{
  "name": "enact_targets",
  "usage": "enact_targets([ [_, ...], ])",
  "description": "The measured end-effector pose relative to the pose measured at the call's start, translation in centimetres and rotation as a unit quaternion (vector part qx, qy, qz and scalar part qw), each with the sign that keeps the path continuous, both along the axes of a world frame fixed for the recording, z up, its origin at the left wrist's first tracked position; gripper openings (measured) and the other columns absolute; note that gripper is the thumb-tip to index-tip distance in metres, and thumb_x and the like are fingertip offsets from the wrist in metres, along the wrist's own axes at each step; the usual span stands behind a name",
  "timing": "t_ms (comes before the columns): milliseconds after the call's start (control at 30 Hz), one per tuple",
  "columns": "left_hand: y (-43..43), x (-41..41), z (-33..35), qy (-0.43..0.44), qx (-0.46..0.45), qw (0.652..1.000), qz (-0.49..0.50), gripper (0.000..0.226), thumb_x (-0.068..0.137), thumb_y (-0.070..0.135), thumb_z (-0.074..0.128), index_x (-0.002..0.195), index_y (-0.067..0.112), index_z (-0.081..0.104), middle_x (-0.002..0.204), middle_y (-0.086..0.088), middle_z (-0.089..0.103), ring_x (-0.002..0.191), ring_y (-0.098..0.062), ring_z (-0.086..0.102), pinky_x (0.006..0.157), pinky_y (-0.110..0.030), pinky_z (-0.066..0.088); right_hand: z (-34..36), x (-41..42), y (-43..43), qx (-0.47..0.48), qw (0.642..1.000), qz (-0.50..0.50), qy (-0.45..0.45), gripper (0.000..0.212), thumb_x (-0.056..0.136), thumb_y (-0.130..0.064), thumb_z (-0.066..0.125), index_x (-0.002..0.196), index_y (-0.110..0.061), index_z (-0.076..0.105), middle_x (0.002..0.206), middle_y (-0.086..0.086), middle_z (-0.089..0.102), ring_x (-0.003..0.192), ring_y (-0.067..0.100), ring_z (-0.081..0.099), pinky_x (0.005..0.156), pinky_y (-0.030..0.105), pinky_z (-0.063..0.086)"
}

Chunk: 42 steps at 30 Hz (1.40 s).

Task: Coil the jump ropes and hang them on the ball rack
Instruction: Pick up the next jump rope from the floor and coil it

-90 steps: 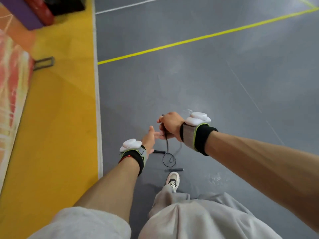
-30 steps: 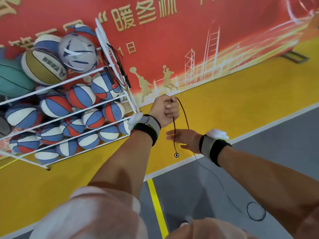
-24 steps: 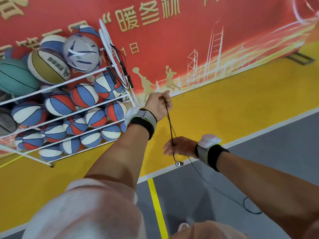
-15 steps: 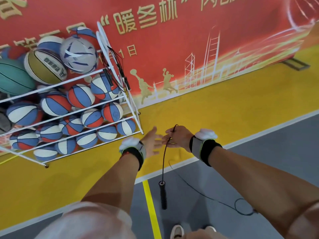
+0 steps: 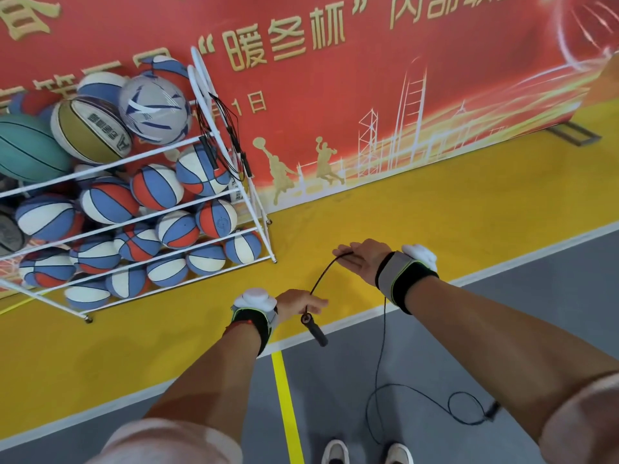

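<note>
Left hand [image 5: 299,304] pinched shut on the jump rope [image 5: 376,363] right where the cord meets the black handle [image 5: 315,329]; handle dangles below the fingers. Right hand [image 5: 360,261] up & to the right, fingers closed on the cord, which arcs between both hands. Rest of the cord drops from the right hand to the grey floor [image 5: 502,329], looping loose near the shoes [image 5: 335,452]. Ball rack [image 5: 258,195] well left, full of balls, w/ other ropes [image 5: 231,135] hung on its end frame.
</note>
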<state>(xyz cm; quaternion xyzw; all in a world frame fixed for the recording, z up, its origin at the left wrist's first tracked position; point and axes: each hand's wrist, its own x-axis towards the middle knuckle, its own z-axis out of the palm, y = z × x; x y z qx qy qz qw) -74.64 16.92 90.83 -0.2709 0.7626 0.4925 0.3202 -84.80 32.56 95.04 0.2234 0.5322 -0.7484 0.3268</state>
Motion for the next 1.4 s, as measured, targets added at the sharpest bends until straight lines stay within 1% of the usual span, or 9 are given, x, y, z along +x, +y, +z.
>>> enact_targets([
  [167, -0.3, 0.5, -0.8, 0.029, -0.06, 0.997, -0.048, 0.032, 0.073, 0.01, 0.082, 0.07, 0.018, 0.051, 0.1, -0.008, 0.068, 0.106, -0.025, 0.065, 0.09, -0.04, 0.053, 0.8, -0.4, 0.6, -0.062, 0.996, -0.063, -0.006, 0.039, 0.105, 0.001, 0.028, 0.143, 0.001, 0.034, 0.093, 0.016, 0.066, 0.083, 0.024, 0.069, 0.071, 0.034, 0.057],
  [267, 0.0, 1.1, -1.1, 0.047, -0.042, 0.998, -0.008, 0.031, 0.08, -0.001, 0.075, 0.075, 0.015, 0.049, 0.093, -0.008, 0.063, 0.088, -0.021, 0.062, 0.064, -0.026, 0.049, 1.0, -0.7, 1.1, -0.079, 0.993, -0.087, -0.012, 0.04, 0.105, 0.001, 0.029, 0.144, 0.001, 0.033, 0.112, 0.017, 0.066, 0.086, 0.023, 0.068, 0.075, 0.034, 0.057],
  [500, -1.2, 0.0, 0.4, 0.108, 0.049, 0.961, 0.251, 0.017, 0.103, 0.023, 0.051, 0.096, 0.007, 0.054, 0.081, -0.009, 0.056, 0.054, -0.021, 0.046, 0.05, -0.031, 0.046, -0.2, -1.4, 2.3, 0.036, 0.998, -0.051, -0.023, 0.032, 0.102, 0.003, 0.029, 0.131, -0.003, 0.041, 0.098, 0.022, 0.067, 0.08, 0.025, 0.069, 0.075, 0.037, 0.059],
  [667, -3.3, -3.0, 4.4, 0.098, 0.058, 0.964, 0.241, 0.045, 0.096, 0.048, 0.056, 0.073, 0.01, 0.056, 0.064, -0.004, 0.051, 0.043, -0.015, 0.039, 0.043, -0.024, 0.036, -2.3, -2.4, 3.9, 0.177, 0.983, 0.05, -0.024, 0.025, 0.095, -0.001, 0.049, 0.12, -0.001, 0.049, 0.114, 0.021, 0.07, 0.091, 0.027, 0.075, 0.072, 0.036, 0.062],
  [833, -4.6, -4.9, 7.7, 0.155, 0.215, 0.926, 0.27, 0.042, 0.093, 0.048, 0.059, 0.106, 0.007, 0.061, 0.06, 0.005, 0.053, 0.041, -0.006, 0.04, 0.034, -0.018, 0.035, -2.1, -0.9, 3.2, 0.201, 0.962, 0.182, -0.007, 0.047, 0.098, -0.02, 0.038, 0.14, 0.0, 0.045, 0.145, 0.017, 0.05, 0.126, 0.034, 0.057, 0.097, 0.041, 0.054],
  [933, -5.0, -5.6, 9.8, 0.195, 0.3, 0.891, 0.28, 0.035, 0.09, 0.049, 0.063, 0.088, 0.014, 0.056, 0.057, 0.008, 0.05, 0.04, -0.003, 0.042, 0.032, -0.016, 0.035, -1.8, -0.2, 3.0, 0.246, 0.912, 0.327, 0.026, 0.043, 0.095, -0.027, 0.035, 0.122, -0.004, 0.06, 0.119, 0.014, 0.069, 0.093, 0.031, 0.072, 0.077, 0.033, 0.059],
  [1067, -5.6, -6.6, 12.7, 0.263, 0.375, 0.828, 0.322, 0.034, 0.089, 0.049, 0.063, 0.083, 0.018, 0.053, 0.06, 0.009, 0.05, 0.04, -0.002, 0.043, 0.034, -0.015, 0.036, -2.7, 0.8, 1.9, 0.371, 0.772, 0.497, 0.141, 0.016, 0.092, -0.023, 0.055, 0.096, -0.009, 0.063, 0.083, 0.01, 0.073, 0.066, 0.024, 0.072, 0.059, 0.026, 0.055],
  [1233, -6.6, -7.8, 16.3, 0.362, 0.409, 0.761, 0.351, 0.025, 0.094, 0.041, 0.061, 0.086, 0.018, 0.057, 0.07, 0.009, 0.055, 0.042, -0.001, 0.043, 0.035, -0.015, 0.036, -5.5, 1.8, 1.6, 0.479, 0.612, 0.59, 0.22, 0.023, 0.098, -0.039, 0.05, 0.107, -0.024, 0.064, 0.1, 0.002, 0.06, 0.078, 0.024, 0.053, 0.087, 0.044, 0.052],
  [1400, -9.6, -7.8, 19.8, 0.426, 0.359, 0.742, 0.373, 0.019, 0.1, 0.032, 0.056, 0.091, 0.015, 0.062, 0.067, 0.009, 0.064, 0.043, 0.0, 0.048, 0.037, -0.012, 0.039, -5.9, 3.8, 2.2, 0.386, 0.682, 0.587, 0.203, 0.042, 0.094, -0.04, 0.043, 0.108, -0.004, 0.06, 0.112, 0.016, 0.061, 0.099, 0.044, 0.055, 0.062, 0.021, 0.043],
])
